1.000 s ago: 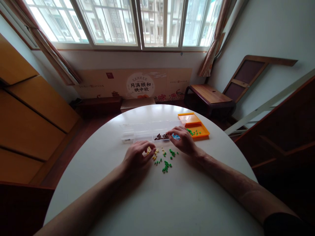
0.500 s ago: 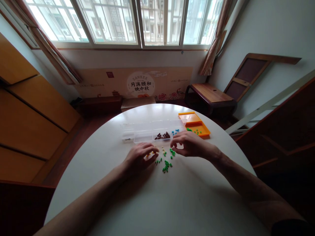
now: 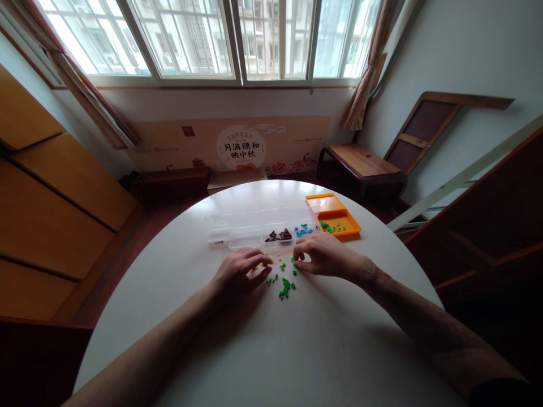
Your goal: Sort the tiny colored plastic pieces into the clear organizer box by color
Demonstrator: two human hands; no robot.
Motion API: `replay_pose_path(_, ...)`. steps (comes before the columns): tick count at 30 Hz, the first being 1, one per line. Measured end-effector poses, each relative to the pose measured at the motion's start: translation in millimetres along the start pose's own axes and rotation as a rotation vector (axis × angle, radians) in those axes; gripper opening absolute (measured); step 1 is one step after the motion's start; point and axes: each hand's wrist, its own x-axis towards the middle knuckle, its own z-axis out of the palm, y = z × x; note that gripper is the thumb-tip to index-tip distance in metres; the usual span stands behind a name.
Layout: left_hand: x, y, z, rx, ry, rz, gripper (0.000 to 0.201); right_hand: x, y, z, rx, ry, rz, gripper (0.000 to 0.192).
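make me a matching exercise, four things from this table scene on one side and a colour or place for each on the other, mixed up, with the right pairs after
1. brown pieces
2. tray
3. right hand
4. table

A. white, under everything being handled
B. with its fingertips at the loose green pieces
C. in the clear box, next to the blue pieces
D. orange, with green pieces inside

Pairs: 1-C, 2-D, 3-B, 4-A

small green pieces (image 3: pixel 285 286) are lying scattered across a white surface (image 3: pixel 305 350), with pale yellow pieces (image 3: pixel 280 259) resting nearby.
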Motion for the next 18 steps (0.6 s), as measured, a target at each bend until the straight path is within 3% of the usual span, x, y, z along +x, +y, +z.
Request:
replay_pose_path(11, 0.0, 1.0, -0.9, 0.003, 0.004, -0.028, 0.013, 4.6, -4.2, 5.4, 0.017, 0.087, -0.02, 0.012)
replay_pose_path(18, 0.1, 0.8, -0.4, 0.025, 0.015, -0.006, 0.011, 0.3, -10.0, -0.6, 0.063, -0.001, -0.016, 0.007)
